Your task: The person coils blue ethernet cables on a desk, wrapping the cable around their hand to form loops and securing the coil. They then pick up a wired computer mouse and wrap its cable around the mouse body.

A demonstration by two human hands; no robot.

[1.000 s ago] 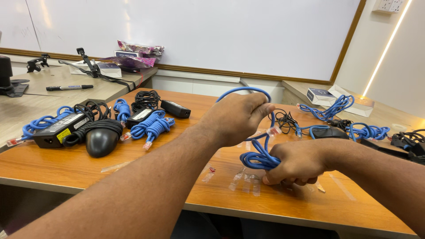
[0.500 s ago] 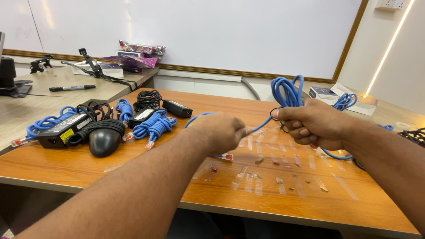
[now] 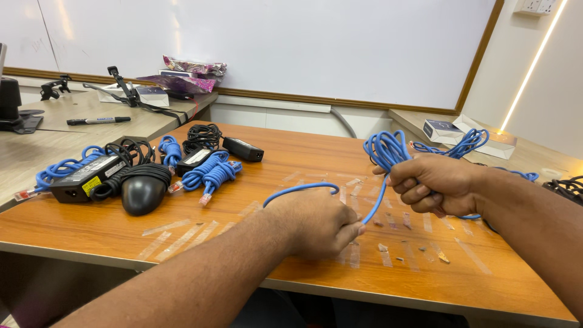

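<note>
Wooden table (image 3: 255,200), orange-brown top with many strips of clear tape stuck across the near half. Behind it a whiteboard (image 3: 316,42) in a wood frame; a second, paler desk (image 3: 54,121) at left carries 1 black marker (image 3: 97,121).

Right hand (image 3: 434,182) raised above the table, fingers closed in a fist around a bunched coil of blue cable (image 3: 385,149); the loops stand up out of the fist. 1 strand runs from the fist down and left to the left hand (image 3: 319,222), so the free length lies roughly right-high to left-low. Left hand sits low over the table, fingers curled shut, pinching the strand at its fingertips; a loose arc of the same cable curves left past the knuckles.

Left part of table: 2 small blue cable bundles (image 3: 209,173), 1 larger blue coil by the edge, 2 black power adapters (image 3: 85,179), 1 dark mouse (image 3: 141,193).
</note>
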